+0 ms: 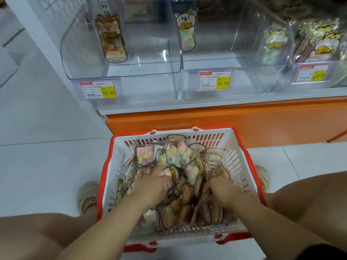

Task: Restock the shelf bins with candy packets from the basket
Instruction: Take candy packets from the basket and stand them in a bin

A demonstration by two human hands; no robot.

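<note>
A: Grip status?
B: The left hand point(152, 182) lies on the candy packets point(180, 154), fingers bent over a pastel one. I cannot confirm a pinch. The right hand point(223, 190) has its fingertips buried among packets, so its grip is indeterminate.
A: Surroundings?
B: Both hands are inside the basket point(120, 147). The clear shelf bins point(122, 72) stand beyond them.

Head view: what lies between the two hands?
Brown-printed candy packets piled in the basket, between left hand and right hand; head view shows it.

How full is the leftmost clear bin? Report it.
Nearly empty: the leftmost clear bin holds one candy packet standing at its back; the rest of its floor is bare.
</note>
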